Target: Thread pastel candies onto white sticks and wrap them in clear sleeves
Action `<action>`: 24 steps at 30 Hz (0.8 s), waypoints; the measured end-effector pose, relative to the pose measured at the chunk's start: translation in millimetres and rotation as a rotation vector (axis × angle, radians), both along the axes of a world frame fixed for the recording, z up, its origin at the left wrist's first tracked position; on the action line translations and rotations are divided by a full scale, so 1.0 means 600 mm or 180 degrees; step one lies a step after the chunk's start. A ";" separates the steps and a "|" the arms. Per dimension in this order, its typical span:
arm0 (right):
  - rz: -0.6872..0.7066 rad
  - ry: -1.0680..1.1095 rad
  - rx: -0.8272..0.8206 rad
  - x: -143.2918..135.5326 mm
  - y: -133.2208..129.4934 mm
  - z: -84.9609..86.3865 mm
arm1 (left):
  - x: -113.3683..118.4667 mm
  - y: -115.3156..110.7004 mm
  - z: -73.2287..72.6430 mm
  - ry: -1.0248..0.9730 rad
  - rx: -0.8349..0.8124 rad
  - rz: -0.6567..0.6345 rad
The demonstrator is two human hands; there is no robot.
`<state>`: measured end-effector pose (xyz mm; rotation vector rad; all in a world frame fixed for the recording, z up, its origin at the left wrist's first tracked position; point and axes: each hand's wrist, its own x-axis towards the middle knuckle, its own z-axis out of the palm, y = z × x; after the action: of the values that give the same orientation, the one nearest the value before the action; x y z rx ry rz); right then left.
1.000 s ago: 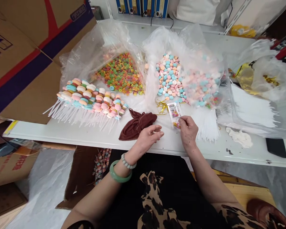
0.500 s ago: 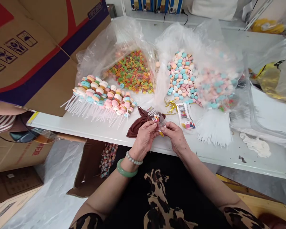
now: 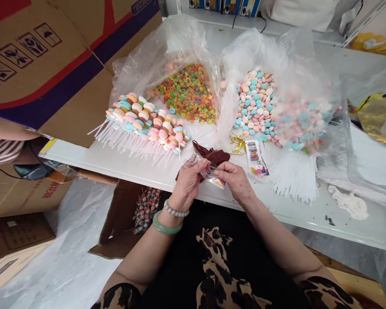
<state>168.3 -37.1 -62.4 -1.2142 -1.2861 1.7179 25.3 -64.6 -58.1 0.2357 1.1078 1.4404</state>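
Both hands pinch a small clear printed plastic bag (image 3: 217, 181) between them, just above the table's front edge. My left hand (image 3: 188, 178), with a bead bracelet and a green bangle at its wrist, grips the bag's left part. My right hand (image 3: 237, 181) pinches its right side between thumb and fingers. Right behind the hands lies a crumpled brown cloth (image 3: 214, 155), partly covered by them. Another printed bag (image 3: 257, 158) lies flat to the right, beside gold twist ties (image 3: 238, 143).
Candy sticks (image 3: 148, 122) lie at left, before an open bag of ring candies (image 3: 189, 92). Pastel candies (image 3: 255, 103) fill bags at the back right, above white sticks (image 3: 297, 176). A large carton (image 3: 67, 64) stands at left. Another person's arm (image 3: 13, 128) shows beneath it.
The bag in my hands has turned from upright to lying slantwise, its lower end now toward the right. My hands have moved slightly apart, and the whole view has shifted a little.
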 end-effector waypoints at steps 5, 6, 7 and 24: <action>0.0065 -0.0371 -0.0029 -0.016 0.001 0.004 | -0.030 -0.007 -0.002 0.0061 -0.0102 -0.0656; 0.0128 -0.0358 -0.0027 -0.017 0.003 0.006 | -0.033 -0.009 -0.005 0.0092 -0.0106 -0.0757; 0.0171 -0.0328 -0.0009 -0.018 0.003 0.008 | -0.034 -0.010 -0.007 0.0123 -0.0104 -0.0759; -0.0143 -0.0099 -0.0293 -0.031 0.009 -0.018 | -0.022 -0.014 -0.027 0.0054 -0.0152 -0.0576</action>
<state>149.7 -31.6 -72.9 -1.3174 -1.2002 1.7487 11.9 -73.1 -74.4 0.3071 1.1045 1.2521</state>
